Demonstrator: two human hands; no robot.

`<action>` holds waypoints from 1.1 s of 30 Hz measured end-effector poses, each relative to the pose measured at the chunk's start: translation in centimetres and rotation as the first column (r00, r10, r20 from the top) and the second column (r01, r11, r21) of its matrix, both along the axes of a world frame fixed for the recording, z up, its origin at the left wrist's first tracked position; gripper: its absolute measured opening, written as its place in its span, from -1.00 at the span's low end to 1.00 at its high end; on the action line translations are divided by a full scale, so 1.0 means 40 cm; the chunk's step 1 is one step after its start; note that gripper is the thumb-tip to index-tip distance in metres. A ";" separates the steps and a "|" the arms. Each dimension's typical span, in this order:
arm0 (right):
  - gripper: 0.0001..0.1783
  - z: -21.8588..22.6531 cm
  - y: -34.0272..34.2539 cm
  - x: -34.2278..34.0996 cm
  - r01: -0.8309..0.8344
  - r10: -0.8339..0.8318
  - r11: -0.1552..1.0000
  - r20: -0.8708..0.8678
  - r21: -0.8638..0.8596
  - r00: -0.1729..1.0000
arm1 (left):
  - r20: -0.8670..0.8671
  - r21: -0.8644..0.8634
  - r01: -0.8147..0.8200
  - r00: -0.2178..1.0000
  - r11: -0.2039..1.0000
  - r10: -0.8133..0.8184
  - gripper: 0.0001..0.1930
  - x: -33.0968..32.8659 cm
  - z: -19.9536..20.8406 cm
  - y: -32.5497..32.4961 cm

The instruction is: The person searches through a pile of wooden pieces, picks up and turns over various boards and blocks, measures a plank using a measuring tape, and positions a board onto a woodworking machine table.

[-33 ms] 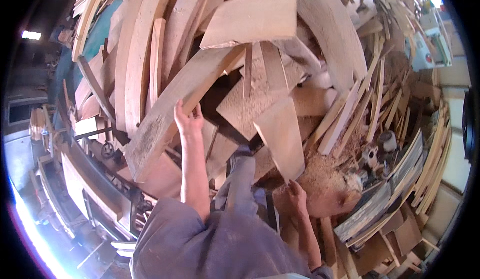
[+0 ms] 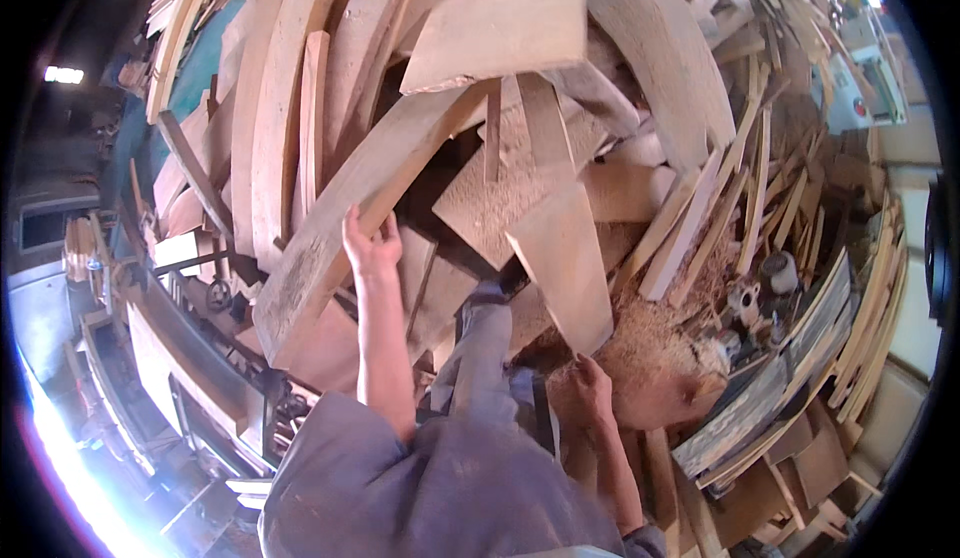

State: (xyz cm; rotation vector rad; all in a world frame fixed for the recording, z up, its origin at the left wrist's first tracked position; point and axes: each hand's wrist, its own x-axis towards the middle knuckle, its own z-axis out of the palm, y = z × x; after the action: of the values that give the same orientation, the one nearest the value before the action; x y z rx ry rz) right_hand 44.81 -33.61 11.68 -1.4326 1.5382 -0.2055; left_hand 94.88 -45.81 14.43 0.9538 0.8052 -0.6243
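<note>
My left hand lies against the side edge of a long thick plank, its fingers apart and partly stretched along the wood. The plank slants from lower left up toward a wide pale board. At the lower corner of a shorter pale board, my right hand is closed, pinching the tip between thumb and fingers. This board tilts, with its upper end near a narrow upright piece. Behind it sits a sawdust-covered panel. The far side of each hand is hidden.
Several long planks lean side by side at the far left. A broad curved plank stands at the far right. Thin offcuts and a sawdust heap lie right of me. Close by are a grey weathered board and a small pot.
The picture has shifted slightly. Both hands and the boards keep almost the same places relative to one another.
</note>
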 end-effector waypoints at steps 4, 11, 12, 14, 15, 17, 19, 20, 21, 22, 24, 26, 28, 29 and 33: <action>-0.58 -0.051 0.159 -0.107 0.039 -0.043 0.993 0.041 0.107 0.998 | -0.035 0.109 0.018 0.999 0.994 -0.014 -0.59 -0.105 0.083 0.310; -0.60 -0.077 0.247 -0.332 0.159 -0.143 0.987 0.323 -0.021 0.935 | 0.202 0.017 0.225 0.953 0.974 -0.224 -0.60 -0.383 0.263 0.777; -0.59 -0.011 0.215 -0.345 0.184 -0.180 0.983 0.349 0.023 0.920 | 0.219 0.000 0.230 0.950 0.973 -0.224 -0.59 -0.401 0.260 0.832; -0.56 0.131 0.147 -0.390 0.278 -0.262 0.960 0.469 0.037 0.843 | 0.297 -0.095 0.326 0.911 0.941 -0.285 -0.60 -0.451 0.264 0.895; -0.55 0.170 0.121 -0.413 0.322 -0.278 0.947 0.566 0.024 0.776 | 0.370 -0.163 0.394 0.874 0.905 -0.314 -0.63 -0.476 0.276 0.915; -0.52 0.314 0.091 -0.428 0.401 -0.314 0.916 0.658 0.021 0.684 | 0.349 -0.247 0.403 0.886 0.881 -0.307 -0.59 -0.519 0.298 0.952; -0.51 0.408 0.078 -0.452 0.393 -0.303 0.919 0.712 0.041 0.634 | 0.485 -0.264 0.439 0.830 0.859 -0.275 -0.44 -0.566 0.333 0.955; -0.50 0.440 0.086 -0.465 0.360 -0.285 0.930 0.762 0.073 0.581 | 0.539 -0.280 0.478 0.796 0.833 -0.276 -0.41 -0.587 0.346 0.954; -0.50 0.465 0.101 -0.481 0.369 -0.283 0.927 0.765 0.063 0.579 | 0.541 -0.289 0.486 0.794 0.825 -0.278 -0.41 -0.605 0.359 0.952; -0.47 0.485 0.116 -0.495 0.274 -0.208 0.961 0.761 0.041 0.614 | 0.566 -0.297 0.516 0.772 0.803 -0.287 -0.39 -0.622 0.372 0.949; -0.48 0.534 0.157 -0.501 0.234 -0.310 0.946 0.827 0.222 0.469 | 0.593 -0.321 0.565 0.745 0.760 -0.304 -0.39 -0.635 0.383 0.937; -0.46 0.537 0.186 -0.535 0.258 -0.249 0.957 0.829 0.132 0.501 | 0.599 -0.339 0.583 0.739 0.739 -0.309 -0.40 -0.672 0.405 0.900; -0.43 0.544 0.226 -0.559 0.252 -0.171 0.967 0.829 0.038 0.532 | 0.579 -0.349 0.576 0.752 0.739 -0.314 -0.41 -0.691 0.405 0.855; -0.37 0.555 0.259 -0.568 0.303 -0.222 0.951 0.819 0.062 0.529 | 0.559 -0.344 0.550 0.772 0.761 -0.305 -0.41 -0.693 0.387 0.841; -0.33 0.489 0.326 -0.635 0.419 -0.368 0.893 0.801 0.163 0.473 | 0.527 -0.412 0.641 0.748 0.648 -0.405 -0.38 -0.771 0.389 0.746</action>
State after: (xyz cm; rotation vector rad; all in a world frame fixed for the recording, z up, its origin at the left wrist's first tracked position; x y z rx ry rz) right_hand 19.41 -20.55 31.25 -0.7543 1.0125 -1.0663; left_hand 64.05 -15.98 30.00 0.7012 -0.0826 -1.0824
